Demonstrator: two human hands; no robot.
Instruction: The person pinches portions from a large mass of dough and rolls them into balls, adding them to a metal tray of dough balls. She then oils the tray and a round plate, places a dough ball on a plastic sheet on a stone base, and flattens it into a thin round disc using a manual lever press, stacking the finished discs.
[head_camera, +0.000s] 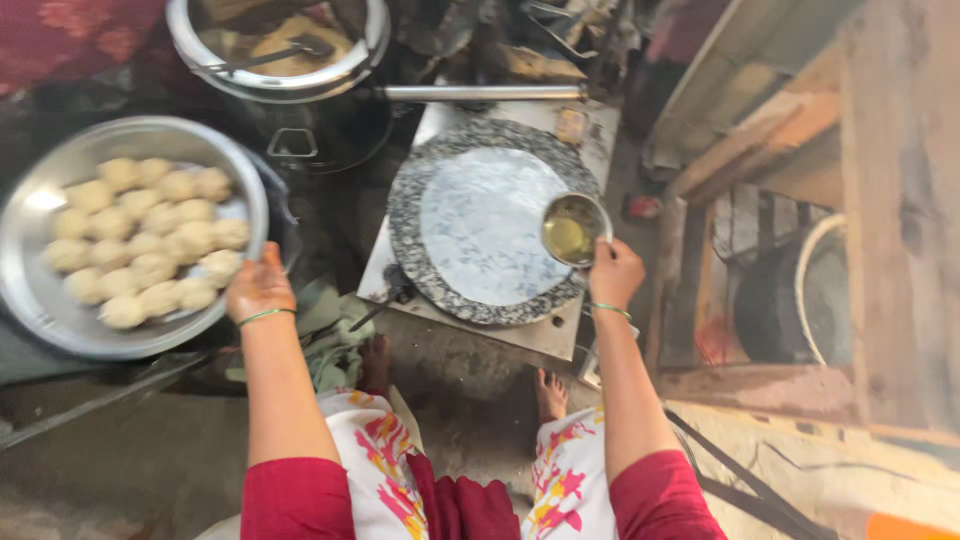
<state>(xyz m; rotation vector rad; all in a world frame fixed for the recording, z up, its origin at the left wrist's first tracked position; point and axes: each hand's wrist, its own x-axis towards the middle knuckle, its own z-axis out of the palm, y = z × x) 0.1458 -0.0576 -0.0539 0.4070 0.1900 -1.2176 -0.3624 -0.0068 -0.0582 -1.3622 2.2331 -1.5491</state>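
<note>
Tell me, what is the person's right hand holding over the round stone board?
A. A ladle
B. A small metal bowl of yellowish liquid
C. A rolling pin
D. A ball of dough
B: the right hand grips a small metal bowl of yellowish liquid at the edge of the round stone board.

Small yellowish rectangular packet (571, 125) at stone board's far edge, small red packet (641, 206) on floor beside it

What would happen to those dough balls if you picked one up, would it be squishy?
Probably yes. The dough balls look soft and smooth, so one would likely dent under fingers. Being rounded, they might roll on the metal plate, though they sit packed together near the left hand. They look floury, so probably not very sticky.
</note>
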